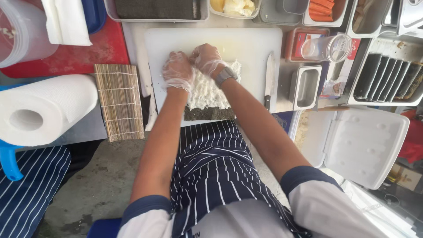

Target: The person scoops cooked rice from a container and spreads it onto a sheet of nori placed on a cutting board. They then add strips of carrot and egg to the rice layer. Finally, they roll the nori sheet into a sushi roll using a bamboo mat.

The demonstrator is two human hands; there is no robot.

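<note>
- Two gloved hands of ours press on a layer of white rice point(210, 90) spread over a dark rectangular seaweed sheet point(209, 113), which lies mid-way on the white plastic cutting board point(246, 44).
- Our left hand point(178, 70) rests flat, fingers spread, on the rice's 9 o'clock edge; our right hand point(206, 58), with a grey wristwatch point(225, 75), lies fingers bent on the 12 o'clock edge. Neither grips anything.
- We see the sheet's long axis running 12 to 6 o'clock, with a bare seaweed strip at 6.
- At 3 o'clock a steel knife point(269, 79) lies parallel, point at 12, just beside the sheet.
- At 9 o'clock lies a bamboo rolling mat point(119, 102); beyond it, a white paper-towel roll point(42, 108).
- At 2 o'clock a clear plastic cup point(326, 47) lies across a red-labelled flat package point(296, 44).
- At 4 o'clock, a white foam clamshell box point(365, 143) stands open.
</note>
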